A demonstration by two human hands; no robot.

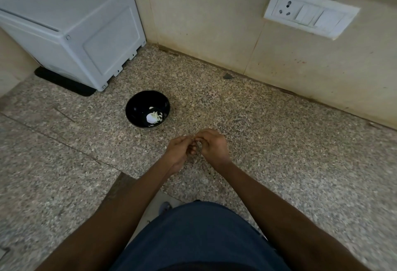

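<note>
We see the left hand [177, 152] and the right hand [212, 145] meeting fingertip to fingertip over the tabletop [279, 141], fingers curled. Whether they pinch anything, we cannot tell. The black bowl [137, 107] stands just beyond them, slightly left, with white pieces [153, 117] inside.

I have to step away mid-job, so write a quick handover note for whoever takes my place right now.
Left hand and right hand: fingertips meet above the counter, pinching a small piece, mostly hidden.
Black bowl: beyond the left hand, holding white pieces.
Done: some pieces are in the bowl.
Left: probably finish this piece and drop it in the bowl.
</note>
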